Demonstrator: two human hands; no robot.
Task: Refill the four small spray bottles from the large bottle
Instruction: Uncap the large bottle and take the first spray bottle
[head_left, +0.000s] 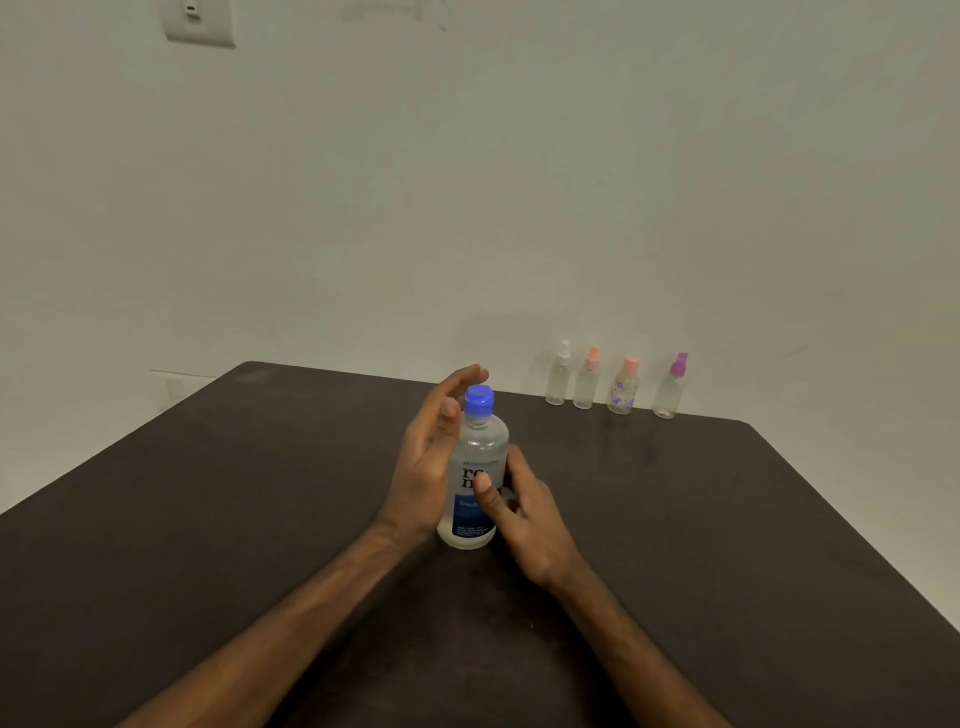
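My right hand (519, 504) grips the large bottle (474, 467) at its lower half. The thumb lies across the front label and the other fingers curl round the right side. The bottle stands upright on the dark table (208, 519), between my two hands, with its blue cap (479, 401) closed on top.

My left hand (431, 452) is on the left side of the bottle with the fingers nearly straight and held together. The fingertips reach up beside and a little behind the cap. The palm is just beside the bottle wall, and I cannot tell if it touches.

Beyond my right hand and well apart from it, four small ones stand upright in a row at the far table edge, near the wall. From nearest my hands outward they are the white-top spray bottle (560, 375), the peach-top spray bottle (587, 383), the flowered spray bottle (623, 388) and the purple-top spray bottle (671, 388). All have their tops on.
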